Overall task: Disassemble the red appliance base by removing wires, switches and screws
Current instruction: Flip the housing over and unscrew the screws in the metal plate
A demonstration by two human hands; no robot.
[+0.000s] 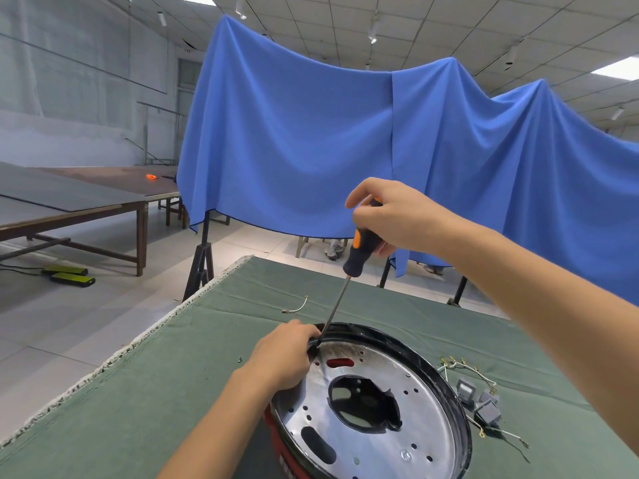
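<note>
The red appliance base [415, 382] lies on the green table cloth [138, 409], showing a black rim and a silver perforated plate with a large central hole. My left hand [283, 357] grips the rim at its far left edge. My right hand [390, 219] holds the black-and-orange handle of a screwdriver [356, 252] above the base. The thin shaft slants down and its tip [318, 344] meets the plate just inside the rim, beside my left fingers. What the tip touches is too small to make out.
Grey switches [480, 402] and loose white wires [460, 366] lie right of the base. One short wire [297, 307] lies on the cloth beyond it, and a small screw [240, 358] left of my hand. The table's frayed left edge [138, 340] runs diagonally. Blue drapes hang behind.
</note>
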